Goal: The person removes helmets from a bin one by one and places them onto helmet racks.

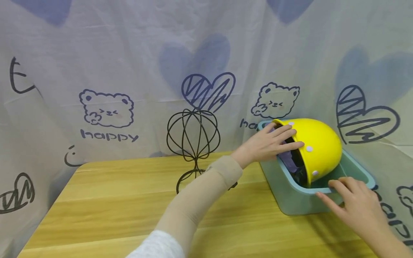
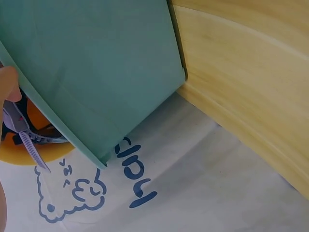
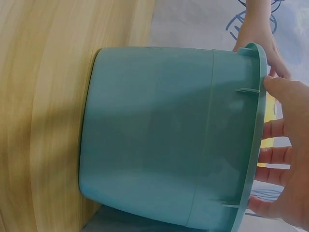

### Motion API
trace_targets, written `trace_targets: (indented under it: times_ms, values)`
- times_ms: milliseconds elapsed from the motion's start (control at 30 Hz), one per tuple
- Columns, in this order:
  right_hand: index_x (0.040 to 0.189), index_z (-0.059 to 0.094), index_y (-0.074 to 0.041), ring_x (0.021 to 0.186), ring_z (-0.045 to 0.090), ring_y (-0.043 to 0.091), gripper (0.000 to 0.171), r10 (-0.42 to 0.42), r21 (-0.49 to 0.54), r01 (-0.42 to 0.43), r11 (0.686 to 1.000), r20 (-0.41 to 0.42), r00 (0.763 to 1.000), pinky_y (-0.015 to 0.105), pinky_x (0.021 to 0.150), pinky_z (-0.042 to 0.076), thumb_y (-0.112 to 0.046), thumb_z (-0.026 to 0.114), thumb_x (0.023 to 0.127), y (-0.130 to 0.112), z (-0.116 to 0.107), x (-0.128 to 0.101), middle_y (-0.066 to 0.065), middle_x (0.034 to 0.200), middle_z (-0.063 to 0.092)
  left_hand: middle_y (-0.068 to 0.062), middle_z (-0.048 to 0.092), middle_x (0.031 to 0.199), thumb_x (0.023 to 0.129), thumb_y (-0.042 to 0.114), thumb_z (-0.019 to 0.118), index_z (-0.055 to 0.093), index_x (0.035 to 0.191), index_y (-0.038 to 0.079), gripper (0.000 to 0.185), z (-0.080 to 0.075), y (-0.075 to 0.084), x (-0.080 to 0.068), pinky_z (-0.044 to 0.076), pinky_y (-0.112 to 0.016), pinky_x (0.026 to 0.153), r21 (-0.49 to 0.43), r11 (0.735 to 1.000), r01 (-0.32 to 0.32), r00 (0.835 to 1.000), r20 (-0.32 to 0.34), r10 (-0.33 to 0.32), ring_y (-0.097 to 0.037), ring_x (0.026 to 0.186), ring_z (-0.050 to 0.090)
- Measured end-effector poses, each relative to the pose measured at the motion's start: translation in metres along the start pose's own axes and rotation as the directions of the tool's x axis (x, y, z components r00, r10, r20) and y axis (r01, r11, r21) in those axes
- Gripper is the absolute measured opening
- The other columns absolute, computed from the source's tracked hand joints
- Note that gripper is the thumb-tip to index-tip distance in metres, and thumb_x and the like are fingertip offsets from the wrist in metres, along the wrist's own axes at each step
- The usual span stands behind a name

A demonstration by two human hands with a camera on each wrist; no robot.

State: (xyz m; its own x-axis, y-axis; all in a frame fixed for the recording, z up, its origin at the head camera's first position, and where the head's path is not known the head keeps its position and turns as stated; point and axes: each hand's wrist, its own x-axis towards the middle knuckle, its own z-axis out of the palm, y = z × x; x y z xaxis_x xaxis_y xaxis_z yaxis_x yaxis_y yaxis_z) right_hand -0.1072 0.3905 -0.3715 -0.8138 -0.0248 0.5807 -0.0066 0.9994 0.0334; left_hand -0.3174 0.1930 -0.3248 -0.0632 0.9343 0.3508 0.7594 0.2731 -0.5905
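Left hand (image 1: 269, 143), fingers straight, presses the rim of the yellow helmet (image 1: 317, 147) lying tilted in the teal bin (image 1: 290, 195) at right of frame, while right hand (image 1: 355, 204), fingers relaxed, steadies the bin's near rim.

Count, all views: one helmet (image 1: 317, 145), yellow, with three pale dots showing on its shell; one bin (image 1: 298, 200), teal, also seen from the side by the right wrist camera (image 3: 159, 135) and the left wrist camera (image 2: 96, 63); one wire stand (image 1: 193, 138), black; one table (image 1: 129, 208), wooden; two hands, left hand (image 1: 269, 143) and right hand (image 1: 356, 206); one backdrop cloth (image 1: 129, 46); on that cloth, two whole bear drawings in the head view, two outlined scribble hearts, one full word "happy"; straps inside the helmet cannot be counted, too hidden.
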Motion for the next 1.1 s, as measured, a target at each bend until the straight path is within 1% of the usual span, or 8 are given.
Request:
trace_targets:
  times_ms: [133, 267, 400, 533, 767, 900, 1000, 1100]
  values:
    - [0.089, 0.062, -0.007, 0.075, 0.048, 0.032, 0.050, 0.006, 0.002, -0.006, 1.000, 0.005, 1.000, 0.050, 0.060, 0.040, -0.050, 0.071, 0.065, -0.001, 0.001, -0.001, 0.013, 0.087, 0.054, -0.003, 0.022, 0.148, 0.085, 0.040, 0.046, 0.016, 0.141, 0.036, 0.064, 0.004, 0.000, -0.001, 0.025, -0.044, 0.105, -0.014, 1.000, 0.012, 1.000, -0.024, -0.012, -0.019, 0.139, 0.016]
    - [0.089, 0.062, -0.007, 0.075, 0.048, 0.033, 0.050, -0.003, -0.002, 0.003, 1.000, -0.006, 1.000, 0.050, 0.061, 0.040, -0.050, 0.070, 0.065, -0.002, 0.001, -0.001, 0.013, 0.088, 0.054, -0.003, 0.025, 0.145, 0.079, 0.046, 0.048, 0.018, 0.140, 0.035, 0.069, 0.005, -0.003, 0.000, 0.026, -0.043, 0.103, -0.042, 0.998, 0.044, 0.998, -0.038, -0.046, -0.019, 0.136, 0.021]
    - [0.093, 0.062, -0.007, 0.081, 0.048, 0.036, 0.051, -0.003, 0.001, 0.003, 1.000, -0.007, 1.000, 0.053, 0.064, 0.040, -0.049, 0.070, 0.066, -0.004, 0.002, 0.000, 0.016, 0.093, 0.054, -0.002, 0.027, 0.143, 0.075, 0.052, 0.050, 0.020, 0.140, 0.034, 0.074, 0.002, -0.005, 0.002, 0.021, -0.045, 0.105, -0.079, 0.994, 0.080, 0.996, -0.018, -0.082, -0.019, 0.132, 0.024]
    - [0.094, 0.063, -0.006, 0.083, 0.049, 0.038, 0.052, -0.005, 0.000, 0.005, 1.000, -0.015, 1.000, 0.055, 0.067, 0.040, -0.050, 0.070, 0.065, -0.005, 0.003, -0.001, 0.017, 0.095, 0.055, -0.001, 0.028, 0.141, 0.074, 0.051, 0.052, 0.020, 0.139, 0.035, 0.074, -0.001, -0.008, 0.003, 0.013, -0.050, 0.110, -0.100, 0.992, 0.076, 0.997, 0.013, -0.075, -0.018, 0.132, 0.023]
    - [0.094, 0.061, -0.006, 0.087, 0.047, 0.041, 0.053, 0.026, -0.010, -0.026, 1.000, -0.003, 1.000, 0.060, 0.071, 0.037, -0.051, 0.069, 0.067, -0.004, 0.003, -0.002, 0.020, 0.097, 0.053, -0.004, 0.027, 0.142, 0.074, 0.051, 0.055, 0.023, 0.138, 0.034, 0.074, -0.009, -0.008, 0.007, 0.028, -0.039, 0.105, -0.146, 0.989, 0.038, 0.999, 0.026, -0.034, -0.019, 0.131, 0.025]
    - [0.094, 0.061, -0.006, 0.086, 0.048, 0.040, 0.052, 0.013, -0.004, -0.013, 1.000, -0.027, 1.000, 0.058, 0.070, 0.039, -0.048, 0.070, 0.065, -0.003, 0.003, -0.003, 0.019, 0.096, 0.054, -0.004, 0.026, 0.142, 0.074, 0.054, 0.053, 0.020, 0.139, 0.035, 0.076, -0.016, -0.006, 0.010, 0.030, -0.038, 0.103, -0.144, 0.989, 0.028, 0.999, 0.049, -0.021, -0.019, 0.130, 0.026]
    - [0.095, 0.061, -0.006, 0.087, 0.049, 0.041, 0.053, 0.018, -0.014, -0.018, 1.000, -0.025, 1.000, 0.058, 0.071, 0.038, -0.049, 0.069, 0.066, -0.002, 0.004, -0.004, 0.019, 0.097, 0.054, -0.005, 0.027, 0.141, 0.074, 0.057, 0.051, 0.020, 0.140, 0.034, 0.077, -0.021, -0.005, 0.013, 0.032, -0.037, 0.102, -0.144, 0.989, 0.018, 0.999, 0.043, -0.011, -0.020, 0.128, 0.027]
    - [0.095, 0.061, -0.007, 0.087, 0.048, 0.042, 0.054, 0.033, -0.029, -0.033, 0.999, -0.010, 0.999, 0.060, 0.071, 0.038, -0.052, 0.067, 0.067, -0.001, 0.004, -0.004, 0.020, 0.097, 0.053, -0.006, 0.029, 0.140, 0.073, 0.062, 0.050, 0.020, 0.140, 0.034, 0.078, -0.023, -0.004, 0.016, 0.033, -0.036, 0.102, -0.138, 0.990, 0.023, 0.999, 0.033, -0.018, -0.020, 0.127, 0.030]
